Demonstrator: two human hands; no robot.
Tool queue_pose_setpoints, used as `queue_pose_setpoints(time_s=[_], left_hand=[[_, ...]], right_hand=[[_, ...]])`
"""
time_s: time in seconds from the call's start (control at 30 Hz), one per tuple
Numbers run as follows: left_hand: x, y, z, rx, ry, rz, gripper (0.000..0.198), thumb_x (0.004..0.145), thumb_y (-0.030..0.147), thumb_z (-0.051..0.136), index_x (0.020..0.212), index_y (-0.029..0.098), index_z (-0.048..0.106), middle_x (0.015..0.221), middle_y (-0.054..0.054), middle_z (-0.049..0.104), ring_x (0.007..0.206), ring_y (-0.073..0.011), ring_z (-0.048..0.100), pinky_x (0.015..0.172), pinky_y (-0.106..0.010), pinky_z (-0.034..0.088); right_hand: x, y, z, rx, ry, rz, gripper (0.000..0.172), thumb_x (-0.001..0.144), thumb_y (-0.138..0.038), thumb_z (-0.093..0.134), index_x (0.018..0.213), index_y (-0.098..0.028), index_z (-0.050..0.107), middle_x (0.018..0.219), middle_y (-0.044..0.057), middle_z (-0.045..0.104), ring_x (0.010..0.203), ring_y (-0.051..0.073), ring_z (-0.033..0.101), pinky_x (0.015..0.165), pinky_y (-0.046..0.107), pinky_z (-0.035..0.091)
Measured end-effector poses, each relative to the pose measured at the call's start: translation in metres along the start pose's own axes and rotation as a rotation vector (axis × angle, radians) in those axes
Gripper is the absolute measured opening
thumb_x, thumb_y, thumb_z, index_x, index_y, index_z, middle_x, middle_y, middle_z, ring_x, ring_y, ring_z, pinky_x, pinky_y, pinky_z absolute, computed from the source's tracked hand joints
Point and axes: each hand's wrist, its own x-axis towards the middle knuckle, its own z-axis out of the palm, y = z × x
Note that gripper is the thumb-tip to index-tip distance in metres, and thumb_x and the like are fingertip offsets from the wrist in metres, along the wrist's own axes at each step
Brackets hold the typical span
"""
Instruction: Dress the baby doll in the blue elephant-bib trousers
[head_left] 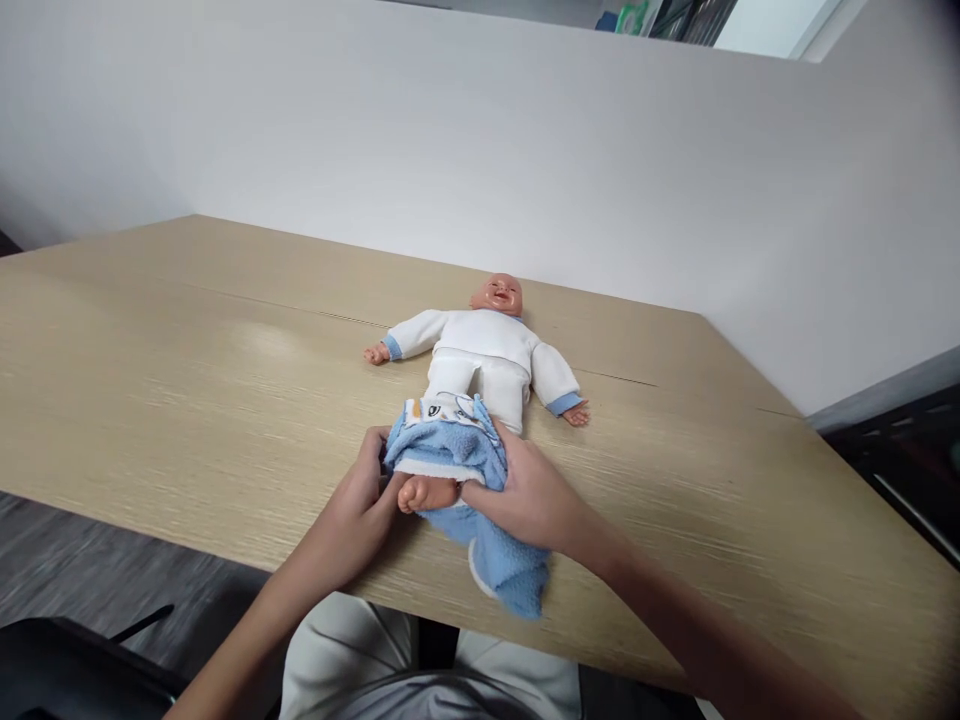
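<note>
Head view, doll: I see a soft-bodied doll in white cloth with blue cuffs (487,335) lying on its back at the centre of the frame, its arms spread and its head toward the upper side.
Garment: a light-blue fleece garment with white trim and a printed patch (450,442) is gathered around the lower legs, just below centre; one part of it hangs toward the lower right.
Foot: one bare plastic foot (429,493) comes out below the white hem.
Left hand: the left hand (373,492) is partly closed, holding the garment's left edge, its thumb near the foot.
Right hand: the right hand (529,490) is curled around the garment's right side, its thumb beside the foot.
Support: a pale wooden table (225,400) lies under everything, before a white wall (375,130).
</note>
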Motion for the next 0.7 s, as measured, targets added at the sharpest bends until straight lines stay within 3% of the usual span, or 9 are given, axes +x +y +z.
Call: queue_pose_setpoints(time_s=[0.2, 0.33, 0.43, 0.5, 0.6, 0.7], left_hand=[[0.012, 0.013, 0.002, -0.047, 0.046, 0.074, 0.026, 0.109, 0.045, 0.05, 0.118, 0.021, 0.053, 0.116, -0.006, 0.063, 0.11, -0.0239, 0.06, 0.1, -0.036, 0.047], [0.026, 0.017, -0.007, -0.042, 0.0, 0.105, 0.023, 0.109, 0.044, 0.053, 0.114, 0.022, 0.055, 0.109, -0.004, 0.062, 0.102, -0.0218, 0.059, 0.095, -0.034, 0.048], [0.037, 0.017, -0.019, 0.012, -0.093, 0.152, 0.025, 0.109, 0.045, 0.052, 0.113, 0.021, 0.059, 0.111, -0.005, 0.065, 0.104, -0.0227, 0.06, 0.096, -0.034, 0.049], [0.043, 0.016, -0.029, 0.045, -0.166, 0.174, 0.029, 0.11, 0.046, 0.051, 0.115, 0.02, 0.062, 0.117, -0.006, 0.068, 0.109, -0.0238, 0.062, 0.099, -0.035, 0.05], [0.05, 0.015, -0.042, 0.082, -0.26, 0.195, 0.031, 0.109, 0.05, 0.056, 0.118, 0.021, 0.066, 0.121, -0.007, 0.071, 0.117, -0.0258, 0.064, 0.105, -0.036, 0.051], [0.057, 0.016, -0.051, 0.12, -0.311, 0.187, 0.033, 0.104, 0.051, 0.065, 0.118, 0.022, 0.069, 0.123, -0.008, 0.073, 0.119, -0.028, 0.066, 0.107, -0.038, 0.053]], right_hand=[[0.018, 0.012, -0.007, 0.059, 0.014, -0.025, 0.031, 0.081, -0.022, 0.078, 0.112, -0.021, 0.074, 0.108, 0.004, 0.083, 0.104, 0.029, 0.077, 0.096, 0.044, 0.061], [0.024, 0.016, -0.027, 0.058, -0.141, -0.027, 0.037, 0.088, -0.031, 0.081, 0.123, -0.021, 0.073, 0.124, 0.006, 0.082, 0.116, 0.03, 0.076, 0.104, 0.045, 0.06], [0.022, 0.022, -0.043, 0.066, -0.256, -0.052, 0.058, 0.093, -0.044, 0.084, 0.142, -0.022, 0.064, 0.142, 0.009, 0.075, 0.13, 0.032, 0.07, 0.115, 0.05, 0.054], [0.02, 0.032, -0.051, 0.135, -0.241, -0.065, 0.068, 0.093, -0.05, 0.084, 0.151, -0.025, 0.059, 0.15, 0.009, 0.07, 0.139, 0.032, 0.064, 0.121, 0.051, 0.05], [0.022, 0.055, -0.057, 0.296, -0.136, -0.025, 0.066, 0.091, -0.055, 0.085, 0.146, -0.026, 0.063, 0.143, 0.008, 0.071, 0.138, 0.031, 0.064, 0.119, 0.048, 0.051], [0.027, 0.078, -0.063, 0.445, -0.166, 0.021, 0.054, 0.089, -0.053, 0.087, 0.131, -0.022, 0.071, 0.124, 0.005, 0.076, 0.121, 0.026, 0.07, 0.109, 0.04, 0.055]])
